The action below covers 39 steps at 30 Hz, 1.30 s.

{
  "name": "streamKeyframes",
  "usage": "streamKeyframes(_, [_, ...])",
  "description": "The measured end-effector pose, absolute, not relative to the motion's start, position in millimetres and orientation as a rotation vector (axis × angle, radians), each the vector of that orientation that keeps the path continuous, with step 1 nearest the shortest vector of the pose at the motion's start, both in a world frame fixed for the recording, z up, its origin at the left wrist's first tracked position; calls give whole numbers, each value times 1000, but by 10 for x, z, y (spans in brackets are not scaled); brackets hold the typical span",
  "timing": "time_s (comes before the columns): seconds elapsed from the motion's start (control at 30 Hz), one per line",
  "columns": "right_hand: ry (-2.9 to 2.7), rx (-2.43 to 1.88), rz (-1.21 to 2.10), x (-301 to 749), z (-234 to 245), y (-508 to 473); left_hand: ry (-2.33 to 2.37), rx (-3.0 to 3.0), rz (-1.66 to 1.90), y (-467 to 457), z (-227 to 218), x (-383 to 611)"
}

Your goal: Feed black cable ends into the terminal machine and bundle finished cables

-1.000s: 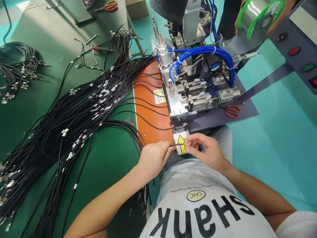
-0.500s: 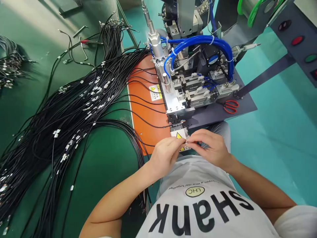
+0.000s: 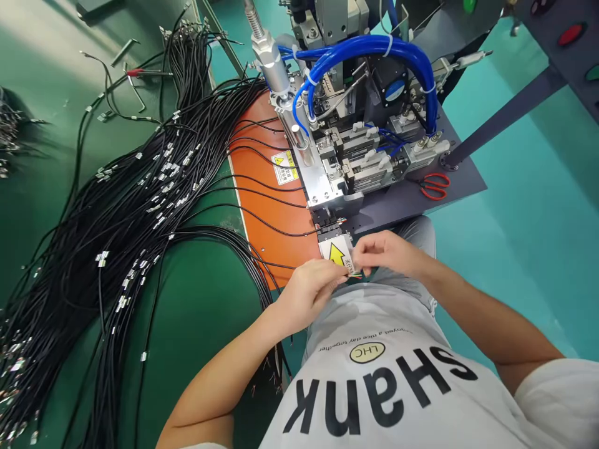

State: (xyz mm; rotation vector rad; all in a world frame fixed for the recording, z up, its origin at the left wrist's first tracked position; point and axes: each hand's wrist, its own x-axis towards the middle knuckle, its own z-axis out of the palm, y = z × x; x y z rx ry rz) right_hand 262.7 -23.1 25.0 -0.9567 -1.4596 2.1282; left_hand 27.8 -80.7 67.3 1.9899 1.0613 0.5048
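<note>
My left hand (image 3: 309,288) pinches the end of a black cable (image 3: 277,265), and a fan of thin coloured wires (image 3: 356,275) sticks out past the fingertips. Close to those wires is my right hand (image 3: 388,252), its fingers curled in; whether anything is between them is hidden. Both hands are in front of a white block with a yellow arrow (image 3: 336,254) at the near end of the machine (image 3: 322,181). Another cable end with bared coloured wires (image 3: 341,221) lies in the machine's dark holder just beyond the block.
A large heap of black cables (image 3: 135,187) with white tags covers the green table (image 3: 206,324). Several cables cross the orange plate (image 3: 276,215) into the machine. Red-handled scissors (image 3: 434,186) lie on the grey base. Blue hoses (image 3: 365,47) arch over the machine.
My right hand has drawn slightly away from my left and its fingers have curled in. The coloured wires now show fanned at my left fingertips. The camera view has shifted a little.
</note>
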Motion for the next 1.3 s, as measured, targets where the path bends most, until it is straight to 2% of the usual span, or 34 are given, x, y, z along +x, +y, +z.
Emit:
streamKeyframes(0.13, [-1305, -1134, 1944, 2639, 200, -270, 1232, 1553, 587, -828, 727, 283])
streamKeyframes(0.3, [-1347, -1128, 1805, 2509, 401, -410, 1273, 1279, 666, -798, 748, 348])
streamKeyframes(0.5, [-1580, -1117, 1124, 2348, 479, -523, 1322, 1216, 712, -792, 756, 389])
streamKeyframes(0.7, [-1626, -1011, 847, 2249, 347, -639, 1336, 1248, 747, -830, 713, 409])
streamKeyframes(0.83, [-1604, -1041, 859, 2224, 269, -687, 1365, 1245, 780, -858, 664, 419])
streamKeyframes(1.07, [-1487, -1124, 1309, 2346, 308, -563, 1384, 1431, 819, -917, 606, 394])
streamKeyframes(1.3, [-1653, -903, 1267, 2416, 363, -387, 1328, 1601, 862, -913, 622, 380])
